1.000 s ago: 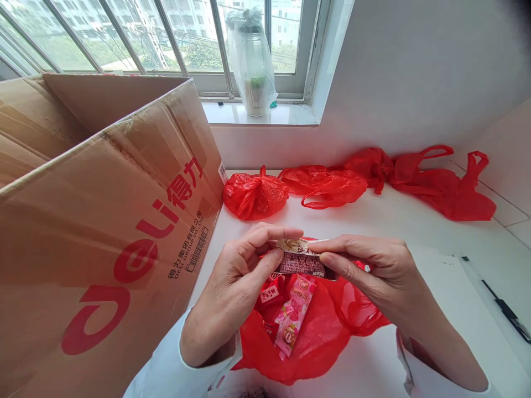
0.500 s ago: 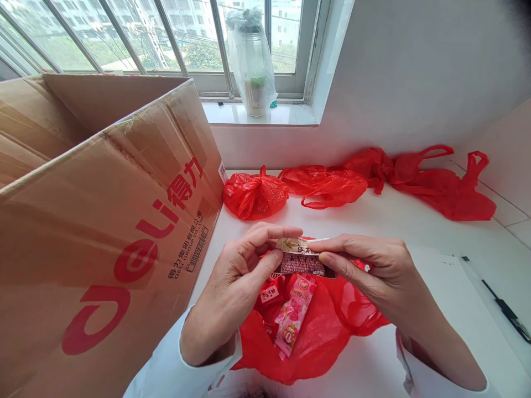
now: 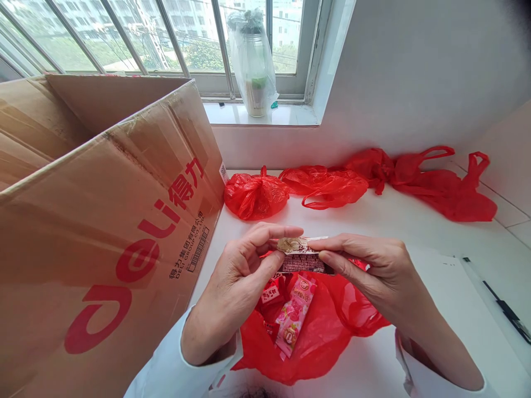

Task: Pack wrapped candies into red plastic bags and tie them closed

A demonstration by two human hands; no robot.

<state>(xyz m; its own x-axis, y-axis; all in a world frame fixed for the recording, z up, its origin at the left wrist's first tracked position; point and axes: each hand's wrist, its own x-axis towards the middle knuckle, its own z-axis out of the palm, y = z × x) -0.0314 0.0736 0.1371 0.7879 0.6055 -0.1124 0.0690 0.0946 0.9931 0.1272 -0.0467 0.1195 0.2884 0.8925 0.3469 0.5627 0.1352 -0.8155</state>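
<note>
A small wrapped snack, cream on top with a dark brown printed side, is held level between both hands. My left hand pinches its left end between thumb and fingers. At the right end, my right hand grips it with thumb and forefinger. Below them an opened red plastic bag lies spread on the white table. Inside the bag rest a pink wrapped snack bar and some red packets, partly covered by my left hand.
A large cardboard box stands at the left. Several red plastic bags, including a knotted one, line the wall. A bagged jar sits on the windowsill. A black pen lies at the right.
The wrapped snack has tilted very slightly in my fingers. Both hands keep their hold, and the things around them stay in place.
</note>
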